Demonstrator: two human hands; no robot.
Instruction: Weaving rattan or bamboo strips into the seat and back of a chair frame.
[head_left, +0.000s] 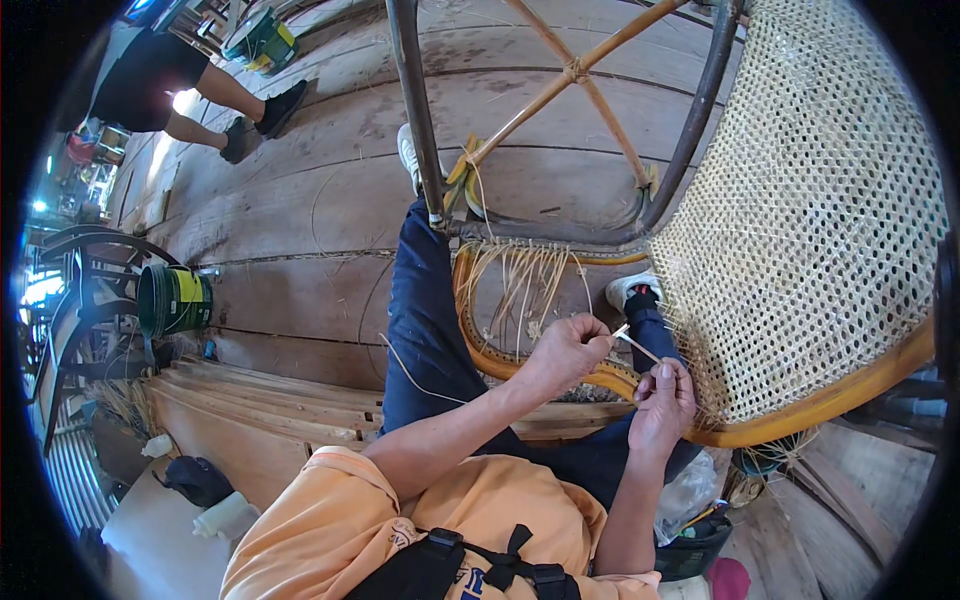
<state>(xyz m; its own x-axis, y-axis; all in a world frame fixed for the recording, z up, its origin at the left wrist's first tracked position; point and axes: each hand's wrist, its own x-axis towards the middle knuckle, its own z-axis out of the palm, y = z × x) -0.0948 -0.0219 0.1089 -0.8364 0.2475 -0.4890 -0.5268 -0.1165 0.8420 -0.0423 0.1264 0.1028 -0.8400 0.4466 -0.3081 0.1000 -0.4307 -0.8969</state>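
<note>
Between my two hands runs a thin strip [640,346] with a whitish end; I cannot make out whether it is cane or a slim tool. My left hand [570,352] pinches by the whitish end, fingers closed. Its other end sits in the closed fingertips of my right hand [663,405]. Both hands are over the yellow-brown curved rim [612,378] of a chair frame. Just to the right spreads the woven cane panel [800,220], pale and full of small holes. Loose cane strands [522,272] hang from the frame beyond my left hand.
Dark metal tubing [412,90] and crossed rattan poles [575,70] rise in front. Wooden planks [270,405] lie at left, near a green bucket [175,300]. Another person's legs [215,100] show at far left. A dark container [695,548] with plastic stands beside me.
</note>
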